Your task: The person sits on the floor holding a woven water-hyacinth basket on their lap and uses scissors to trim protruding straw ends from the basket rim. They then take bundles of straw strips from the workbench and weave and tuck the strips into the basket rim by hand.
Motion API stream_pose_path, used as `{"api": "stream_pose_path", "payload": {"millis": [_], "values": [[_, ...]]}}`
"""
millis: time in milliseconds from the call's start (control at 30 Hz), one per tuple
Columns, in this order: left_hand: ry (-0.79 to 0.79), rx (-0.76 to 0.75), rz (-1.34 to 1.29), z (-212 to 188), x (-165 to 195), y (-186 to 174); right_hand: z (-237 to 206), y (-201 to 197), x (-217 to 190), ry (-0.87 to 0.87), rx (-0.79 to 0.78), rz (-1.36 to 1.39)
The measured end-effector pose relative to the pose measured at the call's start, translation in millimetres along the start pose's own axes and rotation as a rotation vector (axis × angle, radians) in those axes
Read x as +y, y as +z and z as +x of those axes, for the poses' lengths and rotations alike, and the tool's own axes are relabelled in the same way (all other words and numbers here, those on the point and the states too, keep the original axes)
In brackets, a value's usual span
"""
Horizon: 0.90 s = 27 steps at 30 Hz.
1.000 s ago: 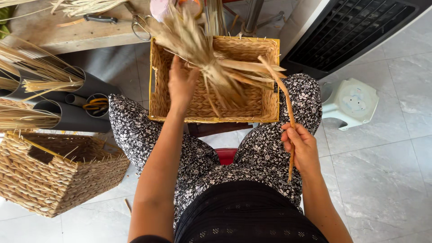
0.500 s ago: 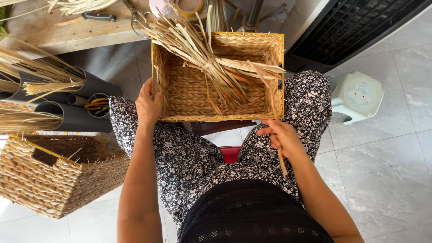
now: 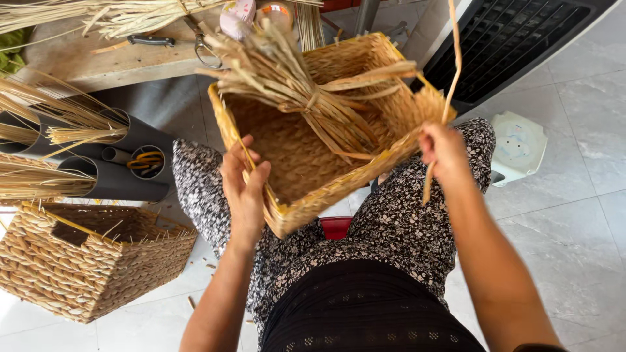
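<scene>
A rectangular woven straw basket [image 3: 391, 78] rests tilted on my lap. Inside it lies a tied bundle of dried straw strips [image 3: 293, 85]. My left hand [image 3: 244, 189] grips the basket's near-left rim. At the basket's near-right corner, my right hand [image 3: 443, 150] is closed on a long straw strand [image 3: 453, 58] that runs up out of the top of the view and hangs below the hand.
A finished woven basket [image 3: 85, 267] stands on the tiled floor at the left. Grey tubes [image 3: 124, 182] hold straw stalks. A wooden bench [image 3: 98, 65] at the back carries scissors [image 3: 205, 49] and straw. A small white stool [image 3: 518, 146] and a dark grille [image 3: 515, 39] are at the right.
The basket has been turned and tilted on my lap. My right hand rose from my thigh to the basket's right corner, pulling the strand upward. My left hand shifted along the near rim.
</scene>
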State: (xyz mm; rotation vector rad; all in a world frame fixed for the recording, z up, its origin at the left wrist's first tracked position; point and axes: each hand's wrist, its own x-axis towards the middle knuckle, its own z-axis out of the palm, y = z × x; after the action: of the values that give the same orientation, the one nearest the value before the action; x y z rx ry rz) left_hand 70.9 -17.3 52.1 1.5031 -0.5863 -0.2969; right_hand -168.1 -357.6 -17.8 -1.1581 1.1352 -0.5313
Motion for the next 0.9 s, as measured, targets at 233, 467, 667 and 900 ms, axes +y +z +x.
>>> {"api": "stream_pose_path", "payload": {"millis": [233, 467, 667, 900], "values": [[-0.161, -0.108, -0.092, -91.2, 67.5, 44.8, 63.2, 6.6, -110.3, -0.269, -0.009, -0.113], [0.061, -0.701, -0.07, -94.6, 77.0, 65.2, 62.9, 47.0, -87.4, -0.26, -0.039, -0.544], [0.042, -0.066, 0.266, -66.0, 41.9, 11.2, -32.9, 44.6, -37.9, -0.694, 0.044, -0.479], [0.521, -0.161, 0.766, -78.9, 3.5, -8.6, -119.9, 49.6, -40.2, -0.767, -0.165, -0.47]]}}
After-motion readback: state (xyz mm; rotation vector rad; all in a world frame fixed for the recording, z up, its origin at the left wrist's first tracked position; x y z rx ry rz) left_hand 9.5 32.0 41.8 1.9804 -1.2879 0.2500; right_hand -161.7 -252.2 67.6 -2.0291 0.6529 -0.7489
